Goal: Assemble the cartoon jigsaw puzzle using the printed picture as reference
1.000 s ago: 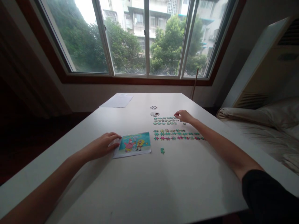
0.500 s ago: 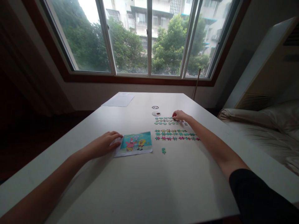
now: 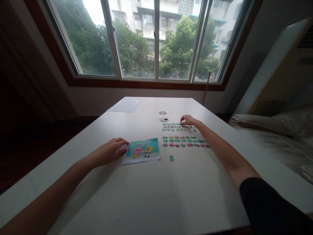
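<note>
My left hand (image 3: 109, 151) lies on the white table (image 3: 146, 195) with its fingers loosely curled, their tips pressing the left edge of a cartoon picture card (image 3: 142, 150). My right hand (image 3: 187, 120) reaches far out, its fingers pinched together on the far rows of small teal puzzle pieces (image 3: 174, 127); whether it holds one is too small to see. Nearer me lie two more rows of teal and pink pieces (image 3: 184, 141). A single green piece (image 3: 171, 158) sits apart, right of the card.
A sheet of white paper (image 3: 124, 105) lies at the table's far left. Two small round discs (image 3: 163, 119) sit beyond the puzzle rows. A bed with pale bedding (image 3: 276, 137) is to the right, a wide window (image 3: 156, 39) ahead.
My right hand has slid a little to the left along the far rows of pieces. The view shifted slightly. My left hand has stayed on the card.
</note>
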Demonstrator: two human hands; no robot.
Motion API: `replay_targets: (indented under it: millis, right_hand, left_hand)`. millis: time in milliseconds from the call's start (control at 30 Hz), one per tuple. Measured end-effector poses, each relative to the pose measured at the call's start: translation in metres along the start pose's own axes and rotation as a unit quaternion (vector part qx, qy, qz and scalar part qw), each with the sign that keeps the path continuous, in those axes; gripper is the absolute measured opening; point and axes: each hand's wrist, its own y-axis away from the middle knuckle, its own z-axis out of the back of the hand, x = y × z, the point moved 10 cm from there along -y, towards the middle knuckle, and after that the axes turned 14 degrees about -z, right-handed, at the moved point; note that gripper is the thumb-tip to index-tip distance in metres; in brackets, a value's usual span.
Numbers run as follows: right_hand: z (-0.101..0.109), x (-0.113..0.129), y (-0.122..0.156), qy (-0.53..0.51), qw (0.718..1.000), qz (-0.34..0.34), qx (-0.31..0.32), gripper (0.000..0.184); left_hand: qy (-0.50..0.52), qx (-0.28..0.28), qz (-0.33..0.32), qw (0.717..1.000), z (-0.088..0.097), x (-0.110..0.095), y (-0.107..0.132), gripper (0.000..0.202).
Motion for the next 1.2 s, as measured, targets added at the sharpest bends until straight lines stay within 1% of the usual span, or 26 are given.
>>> replay_targets:
  millis: [100, 167, 267, 333, 400, 433, 500, 533, 600, 700, 867, 967, 1033, 1133, 1200]
  right_hand:
    - [0.010, 0.007, 0.016, -0.039, 0.998, 0.037, -0.036, 0.020]
    - [0.018, 0.014, 0.034, -0.069, 0.994, 0.071, -0.055, 0.014]
    - [0.026, 0.024, 0.075, -0.107, 0.984, 0.122, -0.069, 0.015]
    - [0.028, 0.028, 0.107, -0.131, 0.977, 0.154, -0.061, 0.017]
    - [0.024, 0.033, 0.142, -0.180, 0.962, 0.204, -0.012, 0.020]
    - [0.017, 0.033, 0.156, -0.196, 0.956, 0.217, 0.027, 0.021]
    - [0.006, 0.030, 0.179, -0.214, 0.948, 0.222, 0.081, 0.024]
    - [0.002, 0.027, 0.187, -0.220, 0.946, 0.217, 0.095, 0.025]
    - [-0.004, 0.022, 0.198, -0.228, 0.946, 0.207, 0.101, 0.024]
    - [-0.010, 0.016, 0.206, -0.223, 0.951, 0.194, 0.090, 0.020]
    - [-0.003, 0.005, 0.215, -0.213, 0.965, 0.155, 0.005, 0.019]
    - [-0.003, 0.002, 0.220, -0.209, 0.967, 0.143, -0.029, 0.020]
    - [-0.007, 0.002, 0.222, -0.206, 0.968, 0.139, -0.033, 0.021]
    - [-0.016, 0.004, 0.222, -0.202, 0.969, 0.138, -0.017, 0.019]
    - [-0.017, 0.004, 0.221, -0.198, 0.970, 0.138, -0.012, 0.017]
  left_hand:
    - [-0.006, 0.008, 0.000, 1.000, -0.002, 0.001, -0.001, 0.051]
    - [-0.010, 0.011, -0.002, 1.000, -0.003, 0.001, -0.001, 0.051]
    - [-0.013, 0.013, -0.001, 1.000, -0.003, 0.000, -0.001, 0.052]
    - [-0.016, 0.016, 0.001, 1.000, -0.003, -0.001, -0.002, 0.052]
    - [-0.015, 0.017, -0.001, 1.000, -0.004, -0.001, -0.002, 0.051]
    - [-0.015, 0.017, -0.002, 1.000, -0.004, -0.001, -0.002, 0.051]
    - [-0.015, 0.020, -0.003, 1.000, -0.005, 0.000, -0.003, 0.050]
    - [-0.016, 0.022, -0.002, 1.000, -0.005, 0.000, -0.003, 0.050]
    - [-0.021, 0.025, 0.002, 0.999, -0.006, 0.002, -0.003, 0.051]
    - [-0.023, 0.025, 0.007, 0.999, -0.006, 0.003, -0.002, 0.053]
    - [-0.036, 0.025, 0.002, 0.999, -0.005, 0.001, -0.003, 0.054]
    - [-0.044, 0.031, 0.004, 0.999, -0.004, -0.002, -0.004, 0.054]
    - [-0.046, 0.033, 0.008, 0.998, -0.003, -0.004, -0.004, 0.054]
    - [-0.042, 0.029, 0.005, 0.999, -0.002, -0.007, -0.004, 0.055]
    - [-0.037, 0.027, 0.004, 0.999, -0.003, -0.007, -0.003, 0.056]
